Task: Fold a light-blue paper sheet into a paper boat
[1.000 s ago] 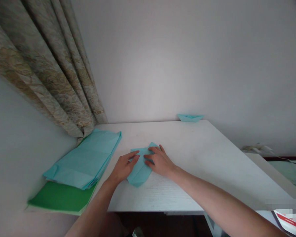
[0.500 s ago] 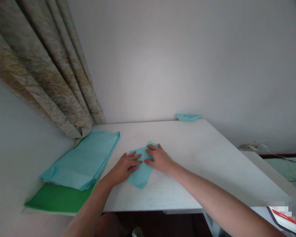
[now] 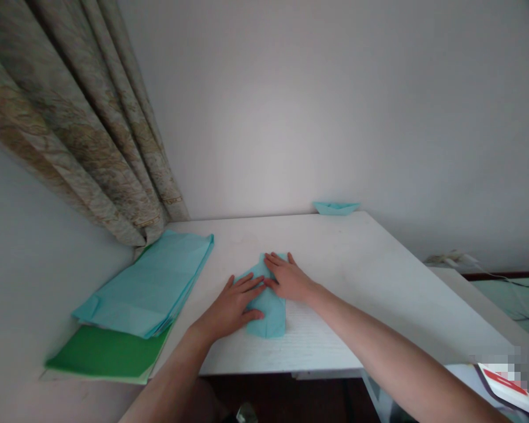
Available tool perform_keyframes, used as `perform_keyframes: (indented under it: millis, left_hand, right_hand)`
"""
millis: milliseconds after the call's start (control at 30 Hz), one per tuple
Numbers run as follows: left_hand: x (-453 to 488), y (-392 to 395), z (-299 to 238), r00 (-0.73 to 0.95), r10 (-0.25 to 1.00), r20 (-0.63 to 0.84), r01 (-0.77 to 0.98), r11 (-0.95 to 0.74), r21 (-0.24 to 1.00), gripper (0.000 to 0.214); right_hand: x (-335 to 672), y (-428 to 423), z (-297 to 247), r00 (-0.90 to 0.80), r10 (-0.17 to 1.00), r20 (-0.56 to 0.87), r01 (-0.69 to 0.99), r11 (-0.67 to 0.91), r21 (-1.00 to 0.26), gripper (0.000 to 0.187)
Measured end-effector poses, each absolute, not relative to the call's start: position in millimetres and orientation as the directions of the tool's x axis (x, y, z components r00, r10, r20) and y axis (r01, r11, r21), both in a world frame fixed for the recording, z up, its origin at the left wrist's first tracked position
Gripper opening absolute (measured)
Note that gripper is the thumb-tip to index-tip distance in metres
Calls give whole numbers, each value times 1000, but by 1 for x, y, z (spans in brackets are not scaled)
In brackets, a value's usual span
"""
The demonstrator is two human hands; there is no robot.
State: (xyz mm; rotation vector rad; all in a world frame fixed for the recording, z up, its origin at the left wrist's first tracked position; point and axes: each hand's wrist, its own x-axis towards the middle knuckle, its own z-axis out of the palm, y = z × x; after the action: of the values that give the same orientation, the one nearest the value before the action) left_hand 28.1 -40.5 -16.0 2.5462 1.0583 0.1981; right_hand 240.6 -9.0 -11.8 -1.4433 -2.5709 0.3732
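Observation:
A partly folded light blue paper sheet (image 3: 271,311) lies on the white table (image 3: 357,276) in front of me. My left hand (image 3: 233,305) rests flat on its left side with the fingers spread and pressed down. My right hand (image 3: 288,276) lies flat on the upper part of the sheet, fingers stretched toward the left. The two hands' fingertips nearly meet over the paper. Neither hand grips anything.
A stack of light blue sheets (image 3: 152,285) lies on green sheets (image 3: 106,352) at the table's left edge, under a patterned curtain (image 3: 79,117). A finished blue paper boat (image 3: 336,207) stands at the far edge by the wall. A lower surface with cables (image 3: 462,258) is to the right.
The folded sheet has turned so its lower end now points straight toward me. Both hands shifted slightly on it, the left hand sliding right and the right hand moving up.

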Motion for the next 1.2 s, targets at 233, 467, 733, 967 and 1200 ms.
perform_keyframes:
  millis: [233, 467, 733, 967, 1200]
  left_hand:
    - [31, -46, -3, 695, 719, 8, 683, -664, 305, 60]
    - [37, -48, -4, 631, 776, -19, 749, -602, 279, 73]
    - [39, -45, -7, 608, 794, -9, 760, -579, 295, 78]
    - [46, -59, -13, 548, 837, -4, 817, -534, 216, 69]
    - [48, -56, -31, 473, 881, 24, 859, -467, 209, 57]
  right_hand:
    - [243, -5, -15, -423, 906, 22, 866, 411, -285, 62]
    - [242, -7, -9, -513, 859, 2, 827, 494, -270, 55]
    - [244, -13, 5, -578, 816, -21, 799, 561, -216, 42]
    - [244, -14, -2, -604, 797, -29, 780, 583, -225, 42]
    - [239, -12, -3, -631, 776, -1, 756, 614, -225, 36]
